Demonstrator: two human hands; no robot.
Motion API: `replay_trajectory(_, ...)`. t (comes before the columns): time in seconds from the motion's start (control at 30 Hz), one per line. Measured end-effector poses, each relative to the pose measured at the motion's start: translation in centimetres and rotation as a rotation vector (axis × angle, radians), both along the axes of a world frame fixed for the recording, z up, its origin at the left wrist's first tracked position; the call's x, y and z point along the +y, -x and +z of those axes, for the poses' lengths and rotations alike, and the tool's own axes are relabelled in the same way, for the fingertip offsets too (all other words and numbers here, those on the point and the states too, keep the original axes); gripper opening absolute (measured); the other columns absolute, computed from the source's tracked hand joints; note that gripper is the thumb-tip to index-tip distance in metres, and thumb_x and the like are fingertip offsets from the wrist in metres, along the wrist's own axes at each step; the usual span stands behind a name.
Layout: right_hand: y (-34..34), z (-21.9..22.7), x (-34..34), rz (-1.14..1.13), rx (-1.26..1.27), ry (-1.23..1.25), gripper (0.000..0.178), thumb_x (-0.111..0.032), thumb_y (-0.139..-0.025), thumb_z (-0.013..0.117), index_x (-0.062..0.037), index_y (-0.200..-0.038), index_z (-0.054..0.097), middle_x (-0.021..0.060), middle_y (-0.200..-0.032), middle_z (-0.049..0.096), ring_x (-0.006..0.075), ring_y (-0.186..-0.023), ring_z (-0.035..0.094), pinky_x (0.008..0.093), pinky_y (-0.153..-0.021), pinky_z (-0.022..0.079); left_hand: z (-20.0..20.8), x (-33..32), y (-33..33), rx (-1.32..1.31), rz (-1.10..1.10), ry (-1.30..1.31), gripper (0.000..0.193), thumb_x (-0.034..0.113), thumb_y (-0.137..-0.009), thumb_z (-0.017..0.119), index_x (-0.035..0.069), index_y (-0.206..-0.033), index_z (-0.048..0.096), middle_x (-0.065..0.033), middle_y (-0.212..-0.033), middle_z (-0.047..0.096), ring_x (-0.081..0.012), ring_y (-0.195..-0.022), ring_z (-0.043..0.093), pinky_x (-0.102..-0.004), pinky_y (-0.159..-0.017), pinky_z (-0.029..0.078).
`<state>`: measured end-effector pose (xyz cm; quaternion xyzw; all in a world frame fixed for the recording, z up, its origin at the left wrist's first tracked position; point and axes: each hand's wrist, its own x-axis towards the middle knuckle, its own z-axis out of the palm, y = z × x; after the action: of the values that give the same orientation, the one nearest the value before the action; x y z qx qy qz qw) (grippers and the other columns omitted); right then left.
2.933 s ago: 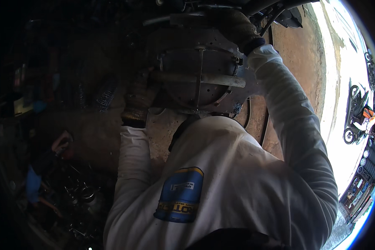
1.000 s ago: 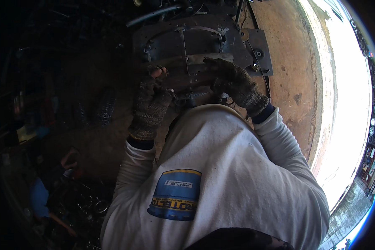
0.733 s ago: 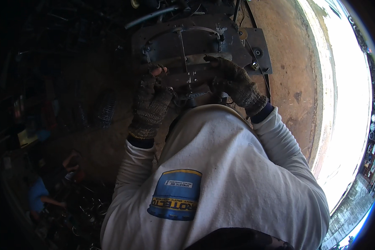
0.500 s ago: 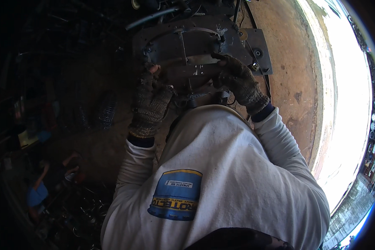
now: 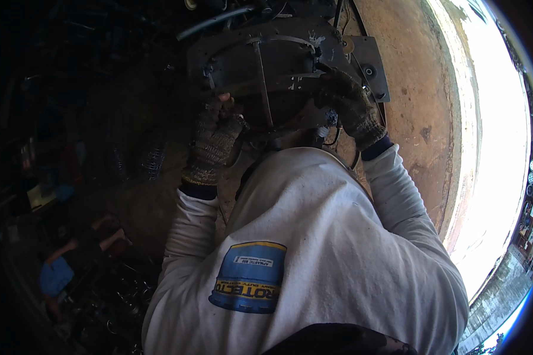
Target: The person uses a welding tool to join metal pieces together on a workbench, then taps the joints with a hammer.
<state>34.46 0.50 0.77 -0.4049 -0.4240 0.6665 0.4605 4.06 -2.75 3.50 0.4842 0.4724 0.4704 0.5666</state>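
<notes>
Both my hands wear dirty knitted gloves. A dark curved metal sheet (image 5: 302, 84) with small pale marks spans between them. My left hand (image 5: 212, 139) is closed at the sheet's left end, a bare fingertip poking out of the glove. At the right end, the fingers of my right hand (image 5: 350, 106) bend over the sheet; their tips are in shadow. The sheet lies at a dark steel plate frame (image 5: 343, 59) with a large rounded opening. A narrow metal strip (image 5: 261, 77) crosses this opening from far to near. Deep shadow hides much of the sheet's outline.
Beyond the frame lies a grey metal tube (image 5: 216, 22). A flat plate with a round hole (image 5: 370, 71) juts out at right, above brown floor (image 5: 414, 106). Coil springs (image 5: 153, 155) stand at left. A person in blue (image 5: 56, 275) is at lower left, near dark metal parts.
The metal sheet has shifted away from me and to the right, and the cross strip now shows along its length. My right hand has moved slightly right; my left hand has barely moved.
</notes>
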Motion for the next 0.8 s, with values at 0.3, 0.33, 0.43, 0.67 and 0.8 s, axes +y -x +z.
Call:
replay_trajectory(0.3, 3.5, 0.1, 2.9, 0.119, -0.123, -0.16, 0.044, -0.005, -0.087, 0.06, -0.0039, -0.129, 0.048, 0.0039, -0.136, 0.047, 0.0141, -0.117, 0.048, 0.0302, -0.097, 0.041, -0.6, 3.6, -1.2, -0.048, 0.11, 0.136, 0.035, 0.002, -0.085, 0.063, 0.005, -0.119, 0.056, -0.0009, -0.098, 0.059, -0.009, -0.085, 0.056, -0.0247, -0.073, 0.05)
replay_trajectory(0.33, 3.5, -0.1, 3.0, 0.114, -0.126, -0.172, 0.046, -0.005, -0.086, 0.06, -0.004, -0.13, 0.047, 0.0042, -0.135, 0.047, 0.0143, -0.117, 0.048, 0.0305, -0.097, 0.042, -0.4, 3.8, -1.4, -0.096, 0.109, 0.165, 0.034, 0.002, -0.086, 0.062, 0.006, -0.119, 0.057, -0.0003, -0.097, 0.059, -0.0079, -0.081, 0.055, -0.0234, -0.07, 0.049)
replay_trajectory(0.43, 3.6, -0.3, 3.5, 0.089, -0.131, -0.204, 0.05, -0.005, -0.086, 0.06, -0.0043, -0.134, 0.044, 0.0052, -0.133, 0.049, 0.0147, -0.116, 0.049, 0.0311, -0.096, 0.043, 0.6, 4.5, -1.6, -0.026, 0.094, 0.252, 0.032, 0.002, -0.086, 0.06, 0.007, -0.118, 0.058, 0.0009, -0.093, 0.058, -0.0062, -0.078, 0.054, -0.0211, -0.067, 0.046)
replay_trajectory(0.67, 3.5, 1.2, 4.4, 0.147, -0.106, -0.099, 0.051, -0.005, -0.088, 0.059, -0.0046, -0.136, 0.042, 0.0053, -0.119, 0.056, 0.0143, -0.105, 0.056, 0.0308, -0.091, 0.047, -0.4, 5.0, -0.9, 0.047, 0.101, 0.206, 0.026, 0.009, -0.088, 0.06, 0.006, -0.114, 0.06, -0.0003, -0.095, 0.06, -0.0078, -0.083, 0.056, -0.0221, -0.075, 0.047)
replay_trajectory(0.8, 4.1, 1.2, 4.6, 0.138, -0.117, -0.146, 0.051, -0.007, -0.087, 0.06, -0.0051, -0.135, 0.042, 0.0052, -0.113, 0.058, 0.0132, -0.1, 0.058, 0.03, -0.088, 0.049, -1.0, 5.3, -0.5, -0.05, 0.094, 0.168, 0.027, 0.008, -0.088, 0.061, 0.008, -0.115, 0.06, 0.002, -0.091, 0.058, -0.0062, -0.08, 0.054, -0.02, -0.073, 0.045)
